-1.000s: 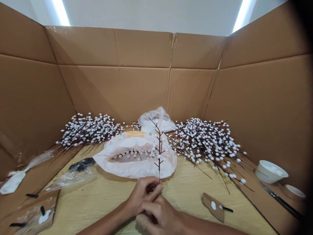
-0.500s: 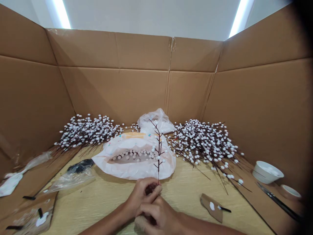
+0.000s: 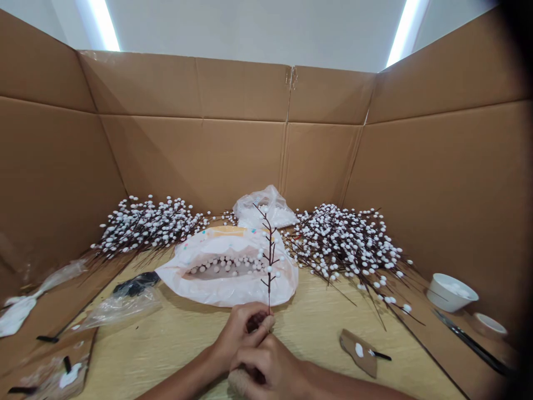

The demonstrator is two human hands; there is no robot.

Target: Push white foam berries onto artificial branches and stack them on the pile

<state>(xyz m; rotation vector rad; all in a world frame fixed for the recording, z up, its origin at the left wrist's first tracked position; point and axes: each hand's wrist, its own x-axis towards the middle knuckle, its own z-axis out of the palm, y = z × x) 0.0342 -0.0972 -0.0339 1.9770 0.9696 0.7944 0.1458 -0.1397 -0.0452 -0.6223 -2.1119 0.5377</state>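
A thin brown twig (image 3: 270, 250) stands upright at the middle, mostly bare, with a few white balls on it. Its lower end is pinched in the fingers of my left hand (image 3: 244, 328). My right hand (image 3: 270, 361) is closed just below, touching the left one at the stem's foot; its fingers are curled round the lower stem, which they largely hide. Behind the twig lies a white plastic bag (image 3: 187, 289), its opening showing many white balls (image 3: 225, 265).
Piles of white-balled twigs lie at back left (image 3: 145, 225) and right (image 3: 345, 239). A clear bag (image 3: 266, 208) sits between. On the right are a white bowl (image 3: 452, 293), scissors (image 3: 470, 340) and a cardboard scrap (image 3: 358, 353); on the left, a black bundle (image 3: 135, 283).
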